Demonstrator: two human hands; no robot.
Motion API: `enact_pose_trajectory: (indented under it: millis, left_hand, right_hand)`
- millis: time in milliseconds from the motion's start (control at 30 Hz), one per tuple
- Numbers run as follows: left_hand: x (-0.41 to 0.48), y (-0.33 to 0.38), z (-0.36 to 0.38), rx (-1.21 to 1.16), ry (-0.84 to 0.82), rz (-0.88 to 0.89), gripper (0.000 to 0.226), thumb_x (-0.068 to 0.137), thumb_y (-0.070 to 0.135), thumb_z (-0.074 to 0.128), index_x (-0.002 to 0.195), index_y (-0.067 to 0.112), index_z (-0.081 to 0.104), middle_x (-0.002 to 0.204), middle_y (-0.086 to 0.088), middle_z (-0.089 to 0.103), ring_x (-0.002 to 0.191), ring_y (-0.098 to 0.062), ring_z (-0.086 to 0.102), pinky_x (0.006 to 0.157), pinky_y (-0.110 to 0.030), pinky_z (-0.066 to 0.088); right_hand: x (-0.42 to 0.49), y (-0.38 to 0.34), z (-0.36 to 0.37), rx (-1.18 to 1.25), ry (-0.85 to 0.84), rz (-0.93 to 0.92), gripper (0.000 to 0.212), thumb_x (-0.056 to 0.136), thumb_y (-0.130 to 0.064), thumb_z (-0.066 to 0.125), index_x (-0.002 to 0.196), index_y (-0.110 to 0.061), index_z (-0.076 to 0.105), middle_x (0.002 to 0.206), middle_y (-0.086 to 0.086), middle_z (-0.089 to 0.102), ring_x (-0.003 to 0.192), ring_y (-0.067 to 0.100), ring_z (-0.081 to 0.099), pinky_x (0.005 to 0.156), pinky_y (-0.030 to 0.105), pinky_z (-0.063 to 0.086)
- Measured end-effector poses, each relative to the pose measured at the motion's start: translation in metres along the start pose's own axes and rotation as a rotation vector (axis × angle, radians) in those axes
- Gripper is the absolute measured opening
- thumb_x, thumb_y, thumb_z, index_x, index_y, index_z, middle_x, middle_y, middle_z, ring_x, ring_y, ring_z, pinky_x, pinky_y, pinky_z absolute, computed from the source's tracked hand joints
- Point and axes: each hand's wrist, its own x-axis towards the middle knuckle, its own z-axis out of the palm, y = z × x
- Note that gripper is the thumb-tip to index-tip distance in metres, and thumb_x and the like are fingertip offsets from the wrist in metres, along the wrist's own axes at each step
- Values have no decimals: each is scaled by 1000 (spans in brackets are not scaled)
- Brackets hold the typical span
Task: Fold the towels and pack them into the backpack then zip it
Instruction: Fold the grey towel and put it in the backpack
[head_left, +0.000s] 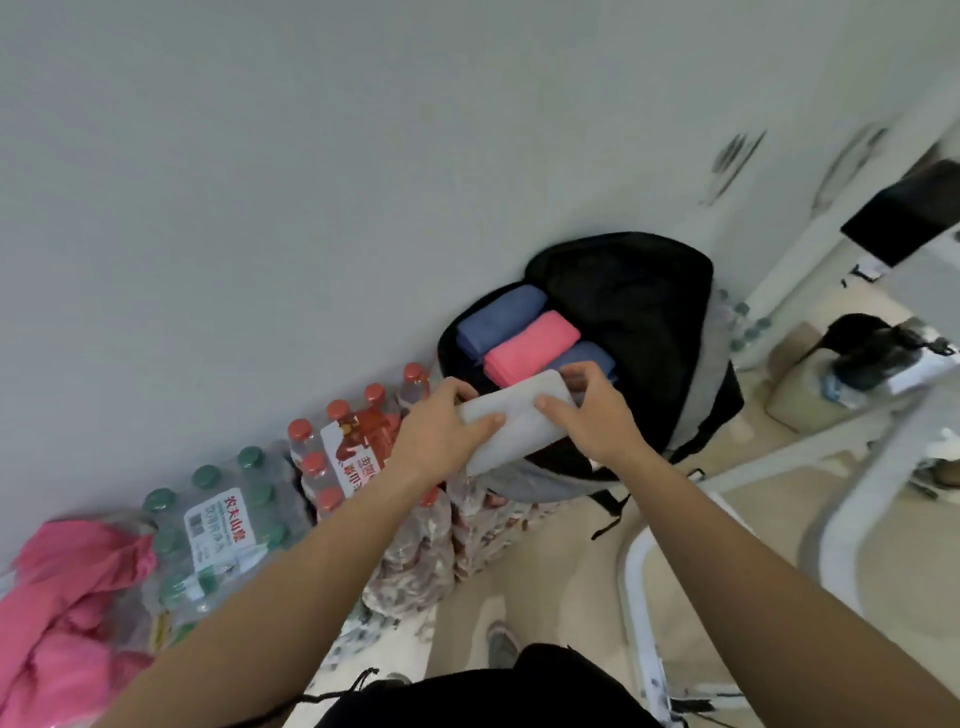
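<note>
Black garment (493, 691) at the person's waist sits nearest, grey shoe (501, 644) just beyond it on the pale floor. Both bare forearms reach forward. Left hand (441, 431) grips the near-left end of a folded pale grey-white towel (514, 431), thumb on top. Right hand (592, 415) pinches the far-right end, thumb on top, fingers curled over the far edge. That towel hovers at the near rim of the open black-and-grey fabric backpack (649, 322), not yet seated.

Inside, side by side: folded blue towel (498, 322), folded pink towel (530, 348), second blue towel (587, 358) partly hidden by the right hand. Zip open, flap thrown back against the wall.

Risks, as a judgement:
- Remaining slot looks tight; pushing in flat could unfold the grey-white towel or ruck the pink one.
- Backpack seems perched on shrink-wrapped bottles; a hard downward push may tip or slide it.
- Towel edge left proud of the rim would likely snag the zip.

Left of the backpack: red-capped bottle pack (353, 447), green-capped bottle pack (223, 525), crumpled pink heap (67, 613), cloth or plastic, can't tell. White tubular frame (644, 597) to the right.
</note>
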Motion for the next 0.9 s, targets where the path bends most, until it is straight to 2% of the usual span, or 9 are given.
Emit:
enact_pose_trajectory:
  millis: [100,200,300,467,600,667,733,833,900]
  left_hand:
    - [10,24,38,-36,-103,49,39,81,29,64,116,19,50,114,1,57,104,-19,55,83,-29,41]
    - [16,34,64,22,-203,112,43,78,19,66,119,13,53,118,-7,59,108,-25,55,86,-28,40]
    - [20,39,81,150,-259,126,51,83,24,69,130,15,50,125,-10,56,113,-28,55,95,-37,44]
    - [25,50,101,224,-228,130,47,87,30,68,127,15,48,122,-11,56,110,-31,56,91,-43,45]
    - [24,57,109,193,-116,87,39,87,30,69,117,16,48,119,-8,52,102,-32,57,87,-43,46]
    - [23,58,112,155,-66,64,38,85,30,71,113,17,48,118,-6,49,96,-30,59,85,-44,48]
    - [23,58,114,110,-33,31,39,84,30,73,110,17,47,116,-5,48,90,-27,59,84,-43,48]
    - [24,58,119,71,-51,14,38,83,31,75,106,19,47,109,-1,49,85,-20,56,83,-40,48]
    - [26,57,121,69,-115,20,37,82,32,76,106,21,49,107,1,53,87,-20,59,82,-38,49]
  right_hand:
    - [0,20,-19,-176,108,92,41,92,-24,68,126,-9,51,120,8,60,105,24,57,84,30,42]
    - [8,40,-26,-368,124,166,36,93,-20,64,123,-6,50,121,19,57,109,36,56,85,39,44]
    - [16,53,-23,-497,113,195,30,93,-16,59,119,-5,47,120,22,53,108,42,54,87,45,47]
    - [28,66,-18,-588,165,236,34,94,-14,56,125,-8,45,124,19,48,108,42,56,84,47,49]
    - [15,71,-16,-775,326,40,29,91,-27,61,117,-17,58,117,9,56,103,32,53,77,43,48]
    - [3,76,-13,-756,397,-19,25,91,-35,61,110,-20,66,111,7,59,96,31,54,76,41,49]
    - [-6,83,-10,-625,355,20,30,96,-37,55,116,-19,67,113,9,58,94,32,57,79,41,50]
    - [-13,91,-7,-353,180,97,42,101,-34,50,138,-16,54,132,13,50,108,31,58,94,42,48]
    - [-15,94,-8,-306,150,83,44,101,-28,51,143,-13,49,137,15,47,117,30,53,101,37,42]
